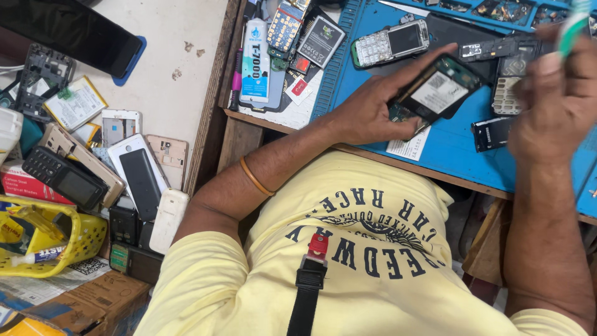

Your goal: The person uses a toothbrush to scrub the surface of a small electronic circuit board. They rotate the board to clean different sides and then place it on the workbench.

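left hand grips an opened mobile phone, back cover off, white label patch showing, held tilted just above the blue repair mat at about 1 o'clock of the view. right hand at 3 o'clock is closed around a green-and-white tool handle, tip hidden; can't tell what kind of tool it is.

judgement: work goes best with the phone braced steady in the left hand, thumb off the exposed board, tool brought in slowly at a shallow angle so it doesn't slip onto the parts.

packages and labels: white glue tube with blue print, upright at 12 o'clock on the tabletop edge. dark battery with grey label just right of it. keypad phone at 12–1 o'clock on the mat. white paper slip under the left hand. yellow-labelled battery at 9 o'clock. pile of old handsets at 8–9 o'clock. yellow basket at 8 o'clock, cardboard box at 7 o'clock. red packet at 9 o'clock.
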